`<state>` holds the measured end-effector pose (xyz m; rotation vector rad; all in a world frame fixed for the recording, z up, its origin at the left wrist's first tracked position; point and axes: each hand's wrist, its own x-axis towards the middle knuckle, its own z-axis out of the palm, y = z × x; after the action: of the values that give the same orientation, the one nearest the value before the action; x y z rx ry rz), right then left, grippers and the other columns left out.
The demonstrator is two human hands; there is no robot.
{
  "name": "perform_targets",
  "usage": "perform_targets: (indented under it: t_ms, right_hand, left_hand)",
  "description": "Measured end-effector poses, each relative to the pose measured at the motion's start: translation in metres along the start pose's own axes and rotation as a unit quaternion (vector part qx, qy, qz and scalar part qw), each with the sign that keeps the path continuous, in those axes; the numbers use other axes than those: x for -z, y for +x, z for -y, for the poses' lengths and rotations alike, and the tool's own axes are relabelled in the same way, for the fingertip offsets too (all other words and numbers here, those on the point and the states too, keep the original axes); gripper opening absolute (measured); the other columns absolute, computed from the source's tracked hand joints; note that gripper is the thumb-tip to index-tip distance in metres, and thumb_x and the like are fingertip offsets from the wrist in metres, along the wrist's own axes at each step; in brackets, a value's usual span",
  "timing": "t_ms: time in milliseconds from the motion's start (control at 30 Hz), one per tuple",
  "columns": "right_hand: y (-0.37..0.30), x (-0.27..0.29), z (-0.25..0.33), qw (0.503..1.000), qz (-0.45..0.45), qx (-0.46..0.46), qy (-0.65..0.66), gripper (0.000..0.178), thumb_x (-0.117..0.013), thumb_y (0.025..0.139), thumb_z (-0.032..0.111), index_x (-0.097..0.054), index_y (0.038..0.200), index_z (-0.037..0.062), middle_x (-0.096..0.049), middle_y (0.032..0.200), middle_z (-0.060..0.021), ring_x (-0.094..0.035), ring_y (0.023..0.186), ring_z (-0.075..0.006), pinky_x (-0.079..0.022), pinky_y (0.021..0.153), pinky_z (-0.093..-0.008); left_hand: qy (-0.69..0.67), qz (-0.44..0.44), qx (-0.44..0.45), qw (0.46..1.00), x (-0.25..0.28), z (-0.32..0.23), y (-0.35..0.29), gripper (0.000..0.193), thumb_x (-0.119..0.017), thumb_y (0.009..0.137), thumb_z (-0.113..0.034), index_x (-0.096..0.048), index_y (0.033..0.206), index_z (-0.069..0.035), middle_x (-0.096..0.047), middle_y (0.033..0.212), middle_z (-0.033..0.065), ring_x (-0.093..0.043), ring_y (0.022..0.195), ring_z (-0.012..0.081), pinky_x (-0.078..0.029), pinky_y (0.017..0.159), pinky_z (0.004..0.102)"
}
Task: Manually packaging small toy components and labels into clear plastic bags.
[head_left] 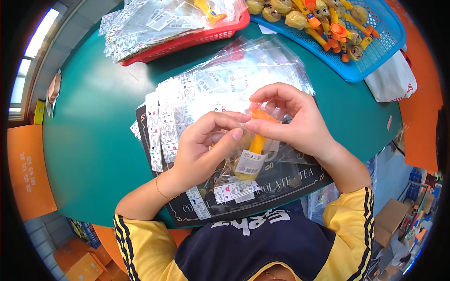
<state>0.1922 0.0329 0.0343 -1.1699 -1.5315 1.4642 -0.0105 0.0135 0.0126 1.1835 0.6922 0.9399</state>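
Over the middle of the table, both my hands pinch the upper edge of a clear plastic bag [234, 164]. Inside it lies a yellow stick-shaped toy [258, 144] with an orange end at the top and a white label lower down. My left hand [201, 138] grips the bag with thumb and forefinger beside the orange end. Just right of that end, the thumb and fingers of my right hand [297, 119] are closed on the film. Beneath and beyond them, a fanned stack of clear printed bags [213, 86] covers much of a black lettered mat [300, 187].
A red basket [187, 47] at the far side holds more flat bags and one yellow toy. The blue basket [375, 61] at far right holds several doll-headed yellow and orange toys. Both stand on the green table [93, 136]. A white bag [393, 77] hangs by its right edge.
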Motion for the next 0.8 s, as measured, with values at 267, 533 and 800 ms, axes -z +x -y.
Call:
perform_targets:
  t_ms: [267,533,800]
  right_hand:
    - [-0.005,-0.004,0.0,0.999,-0.004,0.002,-0.035,0.033,-0.075,0.073,0.013,-0.06,0.101,0.0033,-0.059,0.095,-0.0011,-0.052,0.086,-0.0065,-0.042,0.076,-0.0214]
    - [-0.016,0.071,0.011,0.996,-0.057,-0.056,-0.027,0.02,-0.063,0.081,0.012,-0.063,0.097,0.0006,-0.063,0.081,-0.0024,-0.057,0.071,-0.0071,-0.044,0.064,-0.0196]
    - [-0.091,0.188,-0.022,0.943,-0.071,-0.245,-0.213,0.017,-0.067,0.08,0.016,-0.066,0.087,0.0,-0.06,0.071,-0.0027,-0.055,0.064,-0.0073,-0.041,0.057,-0.0204]
  left_hand:
    - [-0.057,-0.024,0.069,0.996,-0.003,-0.006,0.001,0.017,-0.054,0.089,-0.003,-0.049,0.105,0.003,-0.057,0.108,0.0126,-0.057,0.096,0.0121,-0.048,0.083,0.0253]
    - [0.179,0.065,-0.058,0.98,0.006,0.007,-0.006,0.021,-0.066,0.082,-0.009,-0.057,0.1,-0.001,-0.062,0.1,0.0078,-0.062,0.089,0.0171,-0.049,0.079,0.0266]
    - [0.552,0.248,-0.193,0.772,-0.009,0.006,-0.006,0.046,-0.073,0.071,-0.029,-0.058,0.11,-0.01,-0.054,0.119,0.0054,-0.045,0.12,0.0266,-0.031,0.102,0.0428]
